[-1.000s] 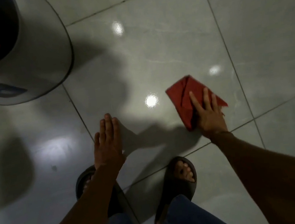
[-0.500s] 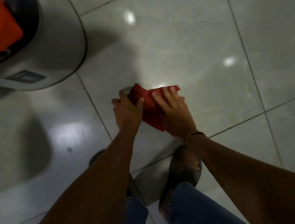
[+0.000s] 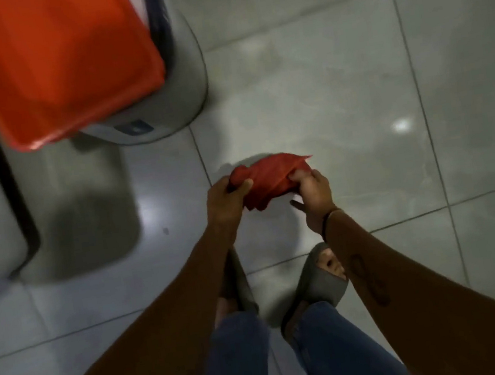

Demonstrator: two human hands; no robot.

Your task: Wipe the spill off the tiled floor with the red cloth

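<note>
The red cloth (image 3: 270, 181) is bunched up and held above the grey tiled floor (image 3: 338, 95), between both hands. My left hand (image 3: 225, 200) pinches its left end. My right hand (image 3: 314, 194) grips its right side, fingers curled over the fabric. A faint curved wet edge (image 3: 224, 167) shows on the tile just behind the cloth; the rest of the spill is hard to make out on the glossy floor.
A round grey bin (image 3: 170, 102) with an orange lid or bag (image 3: 56, 61) stands at the upper left, close to the hands. My feet in dark slides (image 3: 321, 288) stand just below the hands. Open tiles stretch to the right.
The cloth was pressed flat on the floor under my right hand; both hands have since gathered it and lifted it off the tile. The view has risen and shifted toward the bin.
</note>
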